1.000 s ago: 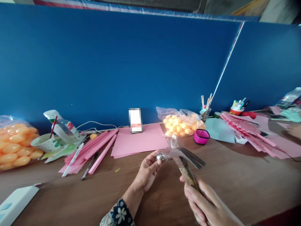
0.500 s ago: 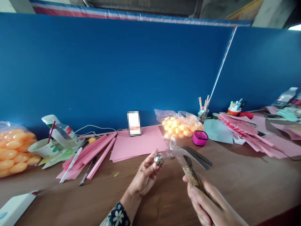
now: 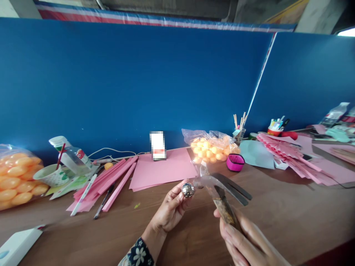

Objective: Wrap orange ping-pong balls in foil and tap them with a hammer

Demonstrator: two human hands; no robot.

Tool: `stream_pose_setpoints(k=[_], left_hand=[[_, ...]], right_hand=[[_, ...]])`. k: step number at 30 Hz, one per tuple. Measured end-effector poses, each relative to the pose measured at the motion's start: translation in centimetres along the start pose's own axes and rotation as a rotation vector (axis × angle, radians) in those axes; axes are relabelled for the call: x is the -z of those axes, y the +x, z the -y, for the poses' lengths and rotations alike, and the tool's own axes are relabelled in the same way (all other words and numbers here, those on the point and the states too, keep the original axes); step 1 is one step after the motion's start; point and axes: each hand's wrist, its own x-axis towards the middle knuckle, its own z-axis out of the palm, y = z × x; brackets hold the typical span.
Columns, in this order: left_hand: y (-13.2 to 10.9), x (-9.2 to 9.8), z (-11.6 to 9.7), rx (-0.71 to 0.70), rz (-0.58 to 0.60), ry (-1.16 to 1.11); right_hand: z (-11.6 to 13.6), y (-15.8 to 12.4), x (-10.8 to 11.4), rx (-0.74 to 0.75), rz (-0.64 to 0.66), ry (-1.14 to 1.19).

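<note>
Holding a silver ball [image 3: 188, 190] in our left hand [image 3: 168, 213], we record the fingers [image 3: 175, 191] as narrow, pinching the ball against the thumb with much of its shiny, patterned surface exposed. The ball sits at the fingertips, in view just below the near right corner of the stacked pink sheets [image 3: 163, 168]. Our right hand [image 3: 242, 236] has its fingers wrapped around the wooden handle [image 3: 225, 212] of a claw hammer [image 3: 219, 195]. The hammer is tilted, its striking face towards the ball and its two-pronged claw [image 3: 235, 189] pointing right. Face and ball lie just beside each other; we cannot tell whether they touch.

Surroundings on the brown table [image 3: 116, 240]: a clear bag of orange balls [image 3: 212, 148] lies beyond the hammer, with a magenta band [image 3: 235, 162] beside it. To the left we list pink paper strips [image 3: 111, 180], a white pen [image 3: 84, 195] lying across them, a black pen [image 3: 104, 202], a tilted paper cup [image 3: 52, 176] and a leaning plastic bottle [image 3: 72, 157]. A larger bag of orange balls [image 3: 19, 179] occupies the far left. To the right we see pleated pink paper [image 3: 283, 151] and a light blue sheet [image 3: 256, 154]. A blue partition [image 3: 138, 81] stands behind everything.
</note>
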Motion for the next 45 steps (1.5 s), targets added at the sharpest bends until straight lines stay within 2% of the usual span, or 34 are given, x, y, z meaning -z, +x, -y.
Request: stream_pose_setpoints(k=[3,7,10,28,32,45], left_hand=[[0.0,-0.1,-0.2,0.017,0.017,0.019],[-0.1,-0.2,-0.3,0.025,0.058,0.049],[-0.2,-0.3,-0.2,0.025,0.077,0.068],[-0.2,-0.5,-0.1,0.03,0.063,0.129],[-0.1,-0.3,0.0,0.045,0.088,0.139],[-0.1,-0.6,0.0,0.048,0.124,0.148]], right_hand=[[0.3,0.1,0.0,0.01,0.032,0.007],[1.1,0.1,-0.2,0.008,-0.034,-0.046],[1.4,0.3,-0.4,-0.016,-0.017,-0.064],[1.4,0.3,-0.5,0.002,0.001,-0.074],[1.4,0.3,-0.5,-0.029,0.026,-0.094],[0.8,0.7,-0.4,0.0,0.03,-0.099]])
